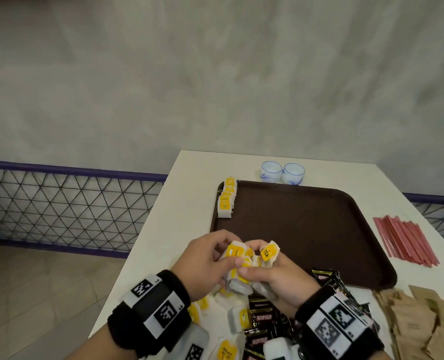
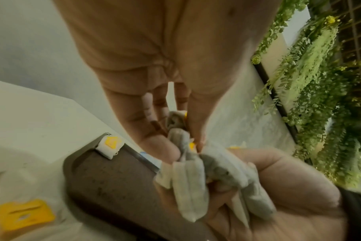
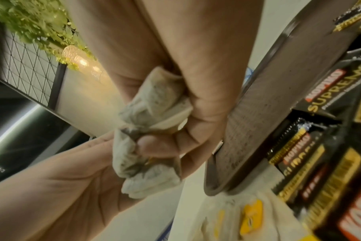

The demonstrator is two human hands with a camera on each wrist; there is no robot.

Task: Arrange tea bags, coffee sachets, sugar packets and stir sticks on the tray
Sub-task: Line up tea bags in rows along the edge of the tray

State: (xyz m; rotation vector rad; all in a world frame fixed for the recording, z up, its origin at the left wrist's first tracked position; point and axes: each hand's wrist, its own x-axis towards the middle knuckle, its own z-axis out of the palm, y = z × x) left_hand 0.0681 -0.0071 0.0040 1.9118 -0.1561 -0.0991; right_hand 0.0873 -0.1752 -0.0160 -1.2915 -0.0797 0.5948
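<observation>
Both hands hold one bunch of white tea bags with yellow tags [image 1: 244,266] above the table, just in front of the brown tray's [image 1: 306,229] near left corner. My left hand [image 1: 208,261] pinches bags from the left, and my right hand [image 1: 275,274] grips a clump [image 3: 153,104] in its curled fingers. A short row of tea bags [image 1: 226,198] lies along the tray's far left edge. Loose tea bags [image 1: 237,318] and black coffee sachets [image 1: 262,323] lie on the table under my wrists. Red stir sticks [image 1: 405,240] lie right of the tray, brown sugar packets [image 1: 423,318] at the near right.
Two small white cups with blue pattern [image 1: 283,172] stand behind the tray. The white table [image 1: 163,229] ends at its left edge over a floor, with a wire mesh fence [image 1: 59,203] and a grey wall beyond.
</observation>
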